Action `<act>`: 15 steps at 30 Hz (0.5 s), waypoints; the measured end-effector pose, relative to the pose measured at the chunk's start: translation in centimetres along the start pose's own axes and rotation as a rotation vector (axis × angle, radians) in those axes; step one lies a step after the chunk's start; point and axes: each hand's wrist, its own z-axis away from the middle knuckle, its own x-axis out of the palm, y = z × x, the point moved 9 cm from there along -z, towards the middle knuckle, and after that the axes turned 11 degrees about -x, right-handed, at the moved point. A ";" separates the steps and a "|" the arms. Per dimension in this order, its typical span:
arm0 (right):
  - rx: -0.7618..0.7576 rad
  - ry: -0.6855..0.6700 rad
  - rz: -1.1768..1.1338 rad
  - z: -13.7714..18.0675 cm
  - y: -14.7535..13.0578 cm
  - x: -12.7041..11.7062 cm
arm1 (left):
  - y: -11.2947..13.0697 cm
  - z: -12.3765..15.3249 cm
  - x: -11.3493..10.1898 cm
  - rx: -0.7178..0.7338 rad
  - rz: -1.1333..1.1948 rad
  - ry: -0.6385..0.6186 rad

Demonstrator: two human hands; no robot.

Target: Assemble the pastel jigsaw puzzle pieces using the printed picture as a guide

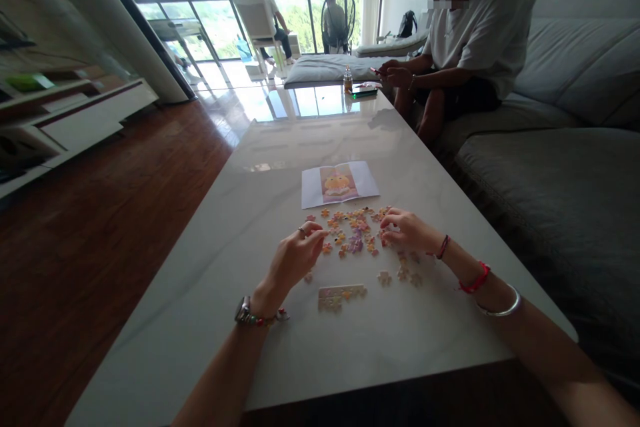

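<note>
Jigsaw puzzle pieces [356,240], loose, mostly between left grip [294,257] and right grip [413,231]; both curled, cannot tell whether either grasps one.

on the table [190,320], the loose puzzle pieces [356,241] lie mostly between a joined section [329,299], near, and a picture sheet [338,184], far (sofa [555,153] at right).

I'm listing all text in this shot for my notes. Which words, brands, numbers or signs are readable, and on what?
None can be read.
Puzzle pieces: no legible letters or numbers.
Picture sheet: no legible words.
Bottle: too small.
Watch: too small.
</note>
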 end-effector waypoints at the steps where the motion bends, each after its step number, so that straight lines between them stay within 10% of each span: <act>1: 0.000 0.028 -0.004 -0.2 0.0 -0.4 | 0.0 0.0 0.0 0.002 0.002 0.003; 15: -0.072 -0.104 0.175 -4.0 -2.0 2.8 | -0.7 0.1 0.8 0.004 0.002 -0.069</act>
